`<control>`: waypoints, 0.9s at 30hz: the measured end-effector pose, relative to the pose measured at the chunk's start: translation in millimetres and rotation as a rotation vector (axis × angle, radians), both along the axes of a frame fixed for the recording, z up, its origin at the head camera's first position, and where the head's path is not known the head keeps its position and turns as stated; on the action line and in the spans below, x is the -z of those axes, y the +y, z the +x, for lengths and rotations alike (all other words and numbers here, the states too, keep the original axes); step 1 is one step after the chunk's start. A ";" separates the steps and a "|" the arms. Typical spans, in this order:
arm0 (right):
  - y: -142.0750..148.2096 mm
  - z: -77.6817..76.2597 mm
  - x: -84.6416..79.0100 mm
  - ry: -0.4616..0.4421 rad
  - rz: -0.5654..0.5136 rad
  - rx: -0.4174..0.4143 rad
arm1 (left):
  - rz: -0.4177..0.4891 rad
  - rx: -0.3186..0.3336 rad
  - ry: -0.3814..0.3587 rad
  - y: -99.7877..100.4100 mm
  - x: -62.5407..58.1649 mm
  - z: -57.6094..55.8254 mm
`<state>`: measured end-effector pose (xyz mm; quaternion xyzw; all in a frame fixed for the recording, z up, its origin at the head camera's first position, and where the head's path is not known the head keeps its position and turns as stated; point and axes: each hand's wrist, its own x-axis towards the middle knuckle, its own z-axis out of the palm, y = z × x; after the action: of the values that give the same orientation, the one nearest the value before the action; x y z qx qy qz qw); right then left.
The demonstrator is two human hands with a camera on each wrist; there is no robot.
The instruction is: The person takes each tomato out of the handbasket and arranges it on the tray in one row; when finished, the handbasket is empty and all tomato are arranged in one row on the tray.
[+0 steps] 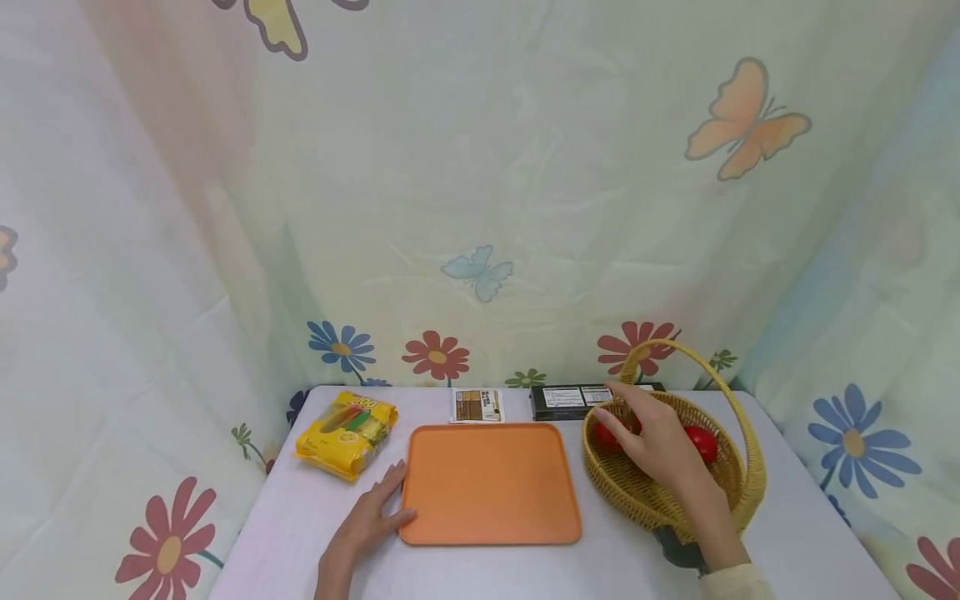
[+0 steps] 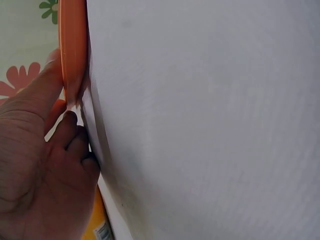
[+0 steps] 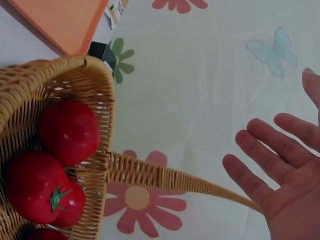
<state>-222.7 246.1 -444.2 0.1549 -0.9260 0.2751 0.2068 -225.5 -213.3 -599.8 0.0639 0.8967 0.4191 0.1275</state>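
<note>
My left hand (image 1: 367, 518) rests against the left side of an orange tray (image 1: 491, 483) lying on the table. Its fingers stretch along the tray's edge and the thumb touches the rim (image 2: 74, 45) in the left wrist view. Above a wicker basket (image 1: 622, 492) on the right hovers my right hand (image 1: 660, 437), fingers spread and holding nothing. Inside the basket are several red tomatoes (image 3: 35, 187), one with a green star-shaped stem, partly hidden by the hand in the head view. The basket's handle (image 1: 752, 450) arches up to the right of that hand.
A yellow snack packet (image 1: 348, 433) lies at the left, beyond the left hand. Behind the tray are a small printed packet (image 1: 477, 406) and a black box (image 1: 558, 402) with white labels. A flower-and-butterfly curtain (image 1: 480, 167) hangs around the white table.
</note>
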 end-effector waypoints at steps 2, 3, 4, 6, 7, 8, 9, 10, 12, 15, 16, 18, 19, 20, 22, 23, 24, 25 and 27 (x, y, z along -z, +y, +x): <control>4.8 -4.8 -2.5 -0.031 0.007 0.011 | -0.003 0.003 0.000 0.5 -1.6 -0.4; 7.2 -7.6 -3.2 -0.050 0.007 0.019 | -0.004 0.002 -0.002 0.8 -2.5 -0.5; 9.7 -10.6 -3.7 -0.073 0.005 0.028 | -0.005 0.000 -0.004 1.1 -3.1 -0.7; 14.9 -17.4 -2.3 -0.118 0.000 0.047 | -0.010 -0.004 -0.010 1.3 -3.3 -1.2; 17.3 -20.8 -1.4 -0.142 -0.007 0.054 | -0.011 -0.007 -0.013 1.3 -3.1 -1.4; 19.5 -24.2 -0.3 -0.164 -0.015 0.062 | -0.013 -0.010 -0.016 1.1 -2.8 -1.5; 21.6 -27.6 1.0 -0.185 -0.022 0.066 | -0.013 -0.011 -0.018 0.8 -2.5 -1.5; 23.4 -30.7 2.0 -0.207 -0.029 0.068 | -0.015 -0.012 -0.020 0.4 -1.9 -1.6; 26.5 -36.7 4.0 -0.255 -0.046 0.063 | -0.019 -0.009 -0.020 -0.5 -0.6 -1.7; 28.7 -46.4 8.3 -0.339 -0.071 0.037 | -0.036 -0.009 -0.017 -3.2 0.3 -1.8; 29.4 -49.0 9.5 -0.372 -0.075 0.028 | -0.041 -0.013 -0.016 -3.6 0.8 -1.9; 31.3 -52.9 12.3 -0.438 -0.086 0.017 | -0.039 -0.012 -0.015 -3.6 1.8 -1.5; 32.4 -54.2 14.1 -0.465 -0.084 0.021 | -0.038 -0.007 -0.019 -3.0 2.8 -1.4; 33.5 -55.1 15.9 -0.485 -0.078 0.021 | -0.033 -0.001 -0.020 -2.0 3.6 -1.4; 35.2 -56.4 20.3 -0.511 -0.069 0.024 | -0.026 0.011 -0.019 -0.1 4.2 -1.0; 35.4 -57.2 22.7 -0.515 -0.064 0.021 | -0.025 0.017 -0.018 0.6 4.1 -0.8; 34.9 -58.2 25.1 -0.519 -0.055 0.011 | -0.025 0.017 -0.019 1.3 3.5 -0.7; 34.2 -59.5 27.9 -0.514 -0.044 -0.001 | -0.027 0.016 -0.016 1.3 2.5 -0.8; 31.2 -62.5 32.6 -0.514 -0.043 -0.029 | -0.036 0.002 -0.011 0.2 -0.3 -0.8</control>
<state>-285.1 277.3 -476.8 0.0889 -0.9397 0.3282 -0.0361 -226.3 -213.0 -599.5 0.0604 0.9034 0.4028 0.1340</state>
